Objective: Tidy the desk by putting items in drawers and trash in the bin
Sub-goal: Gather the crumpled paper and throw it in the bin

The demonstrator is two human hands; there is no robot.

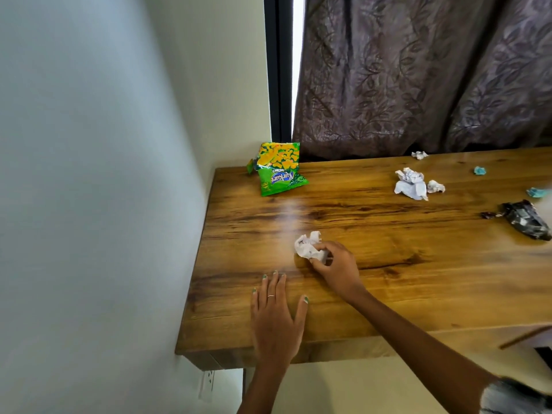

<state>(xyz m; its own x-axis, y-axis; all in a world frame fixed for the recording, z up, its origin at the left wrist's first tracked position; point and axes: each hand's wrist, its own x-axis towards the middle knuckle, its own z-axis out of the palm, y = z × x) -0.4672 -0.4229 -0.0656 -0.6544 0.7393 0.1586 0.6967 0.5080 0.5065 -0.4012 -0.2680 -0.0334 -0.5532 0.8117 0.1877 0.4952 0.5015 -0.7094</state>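
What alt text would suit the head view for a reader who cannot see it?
The right hand pinches a crumpled paper ball on a wooden desk while the left hand rests flat near the front edge. A green snack bag stands in the far corner; more paper scraps and a dark wrapper lie to the right.

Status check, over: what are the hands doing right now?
Right hand pinching crumpled paper. Left hand flat on desk. Snack bag, more scraps remain. Nothing in the way.
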